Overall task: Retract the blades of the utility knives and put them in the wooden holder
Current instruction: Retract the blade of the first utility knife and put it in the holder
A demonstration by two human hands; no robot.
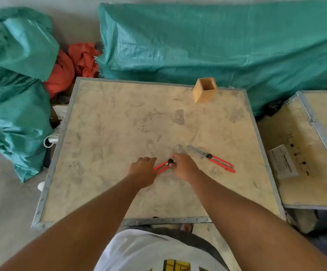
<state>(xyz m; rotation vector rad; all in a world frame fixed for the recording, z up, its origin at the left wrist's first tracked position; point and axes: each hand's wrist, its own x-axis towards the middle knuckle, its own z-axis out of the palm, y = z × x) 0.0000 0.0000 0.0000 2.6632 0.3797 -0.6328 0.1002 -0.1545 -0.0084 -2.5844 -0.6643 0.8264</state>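
Two red utility knives lie on a plywood crate top point(119, 122). The near knife point(162, 166) sits between my hands, its blade tip point(179, 148) poking out beyond my right hand. My left hand point(143, 170) rests on its red handle end. My right hand point(184, 166) has its fingers closed around the black knob at the knife's middle. The second knife point(215, 159) lies to the right, untouched, with its silver blade extended toward the upper left. The wooden holder point(204, 90), a square open box, stands empty at the far edge.
Green tarpaulin-covered heaps point(207, 40) sit behind and to the left of the crate, with orange cloth point(68, 67) between them. A second crate point(311, 153) with a paper label stands close on the right. Metal strips edge the crate top.
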